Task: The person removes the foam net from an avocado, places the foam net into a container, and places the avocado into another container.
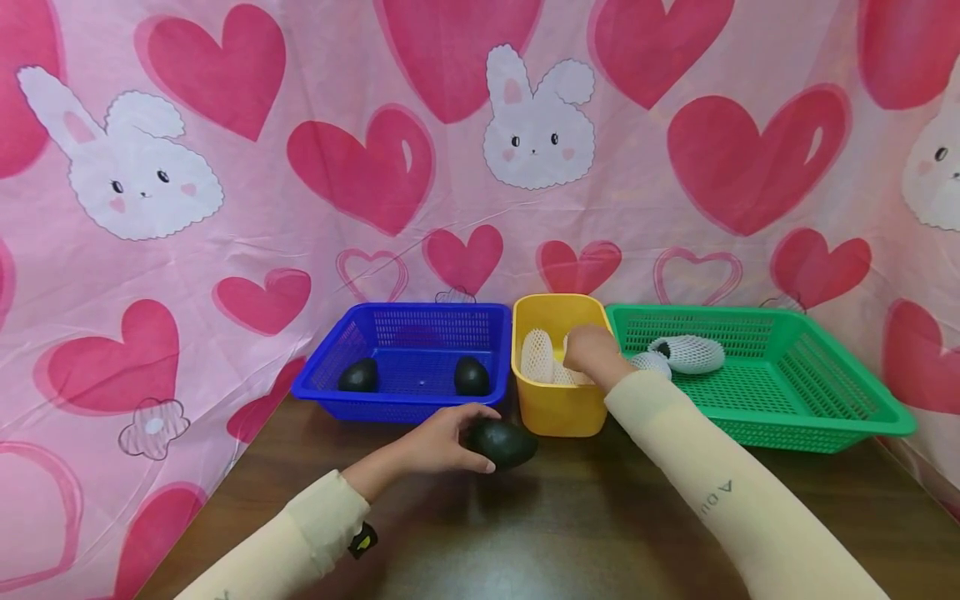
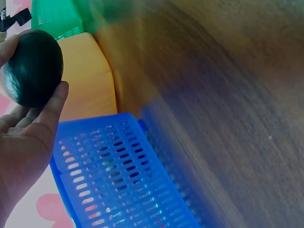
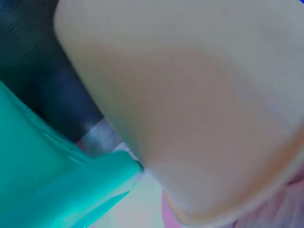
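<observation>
My left hand [image 1: 442,442] grips a dark green avocado [image 1: 501,443] between thumb and fingers, above the table in front of the blue basket and the yellow bin. The left wrist view also shows this avocado [image 2: 34,69] held at the fingertips. My right hand [image 1: 591,350] reaches down into the yellow bin [image 1: 562,410], its fingers hidden. White foam net sleeves [image 1: 537,357] lie in that bin beside the hand. In the right wrist view the bin's wall [image 3: 180,104] fills most of the picture, and the hand's fingers cannot be made out.
On the left, a blue basket [image 1: 420,402] holds two dark avocados [image 1: 472,377]. To the right of the bin stands a green basket [image 1: 810,421] with net-wrapped fruit [image 1: 693,354] at its left end. All stand on a wooden table [image 1: 525,533] before a pink heart-patterned cloth [image 1: 465,183].
</observation>
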Demonstrator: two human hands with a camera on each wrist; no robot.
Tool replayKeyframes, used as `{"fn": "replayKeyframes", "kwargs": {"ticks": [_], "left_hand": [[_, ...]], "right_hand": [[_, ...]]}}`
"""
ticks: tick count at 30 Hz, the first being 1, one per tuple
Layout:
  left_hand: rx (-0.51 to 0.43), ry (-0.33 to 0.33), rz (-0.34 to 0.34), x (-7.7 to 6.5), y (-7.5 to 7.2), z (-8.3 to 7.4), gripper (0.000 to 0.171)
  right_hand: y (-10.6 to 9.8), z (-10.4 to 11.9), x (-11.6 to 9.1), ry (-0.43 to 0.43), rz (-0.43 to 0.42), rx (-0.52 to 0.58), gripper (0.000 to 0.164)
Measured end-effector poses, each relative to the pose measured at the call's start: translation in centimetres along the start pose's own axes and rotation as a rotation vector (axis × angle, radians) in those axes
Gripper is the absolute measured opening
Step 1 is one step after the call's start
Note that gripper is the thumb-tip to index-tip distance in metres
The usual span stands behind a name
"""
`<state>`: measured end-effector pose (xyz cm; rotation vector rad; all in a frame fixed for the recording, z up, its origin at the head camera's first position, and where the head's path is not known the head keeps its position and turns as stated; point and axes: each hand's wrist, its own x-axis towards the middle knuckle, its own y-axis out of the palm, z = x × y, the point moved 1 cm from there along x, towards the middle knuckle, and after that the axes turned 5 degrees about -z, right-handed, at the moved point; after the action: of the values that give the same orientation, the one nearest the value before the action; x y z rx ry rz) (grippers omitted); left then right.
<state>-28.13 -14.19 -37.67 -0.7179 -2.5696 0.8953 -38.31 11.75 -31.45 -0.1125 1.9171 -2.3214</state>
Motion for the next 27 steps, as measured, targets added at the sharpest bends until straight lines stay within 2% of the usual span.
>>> {"fn": "replayKeyframes", "kwargs": {"ticks": [3, 9, 17, 22, 25, 27], "left_hand": [[-0.007, -0.006, -0.018, -0.1, -0.4, 0.0, 0.061], [-0.030, -0.038, -0.036, -0.6, -1.4, -0.1, 0.062], [-0.024, -0.022, -0.089, -0.8, -2.9, -0.6, 0.061], [0.008, -0.015, -0.130, -0.9, -4.1, -0.7, 0.061], [0.004, -0.020, -0.145, -1.0, -4.8, -0.7, 0.062], [-0.001, -0.020, -0.152, -1.1, -5.3, -0.7, 0.062]], "right_hand": [[-0.7, 0.2, -0.3, -0.008, -0.013, 0.025, 0.020], [-1.6, 1.0, -1.4, 0.029, -0.043, 0.146, 0.028], [-2.5, 1.3, -2.8, -0.037, -0.156, 0.199, 0.039], [-2.4, 1.5, -3.6, -0.074, -0.210, 0.269, 0.046], [-2.0, 1.7, -4.0, -0.099, -0.227, 0.324, 0.045], [-1.7, 1.9, -4.2, -0.117, -0.243, 0.340, 0.038]]}}
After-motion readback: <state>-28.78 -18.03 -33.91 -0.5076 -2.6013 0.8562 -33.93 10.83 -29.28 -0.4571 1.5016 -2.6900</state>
